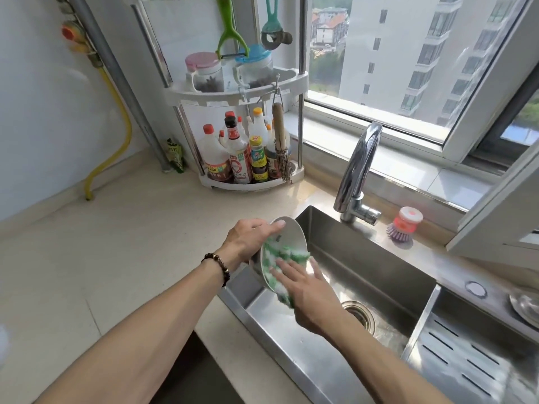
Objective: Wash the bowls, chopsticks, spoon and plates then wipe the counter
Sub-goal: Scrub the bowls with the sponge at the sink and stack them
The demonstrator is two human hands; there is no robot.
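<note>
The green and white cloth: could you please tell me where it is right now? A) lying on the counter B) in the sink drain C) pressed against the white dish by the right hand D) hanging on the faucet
C: the right hand presses the green and white cloth against the white dish, which the left hand holds tilted over the sink.

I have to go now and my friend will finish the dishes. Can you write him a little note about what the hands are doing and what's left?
Left hand: grips the rim of a white bowl, tilted over the sink.
Right hand: presses a green-and-white cloth flat into the bowl.
Done: cannot tell; no washed dishes are in view.
Left: finish scrubbing and rinse this bowl under the tap, which is not running. The other bowls, chopsticks, spoon and plates are out of view. Last, wipe the counter.
</note>
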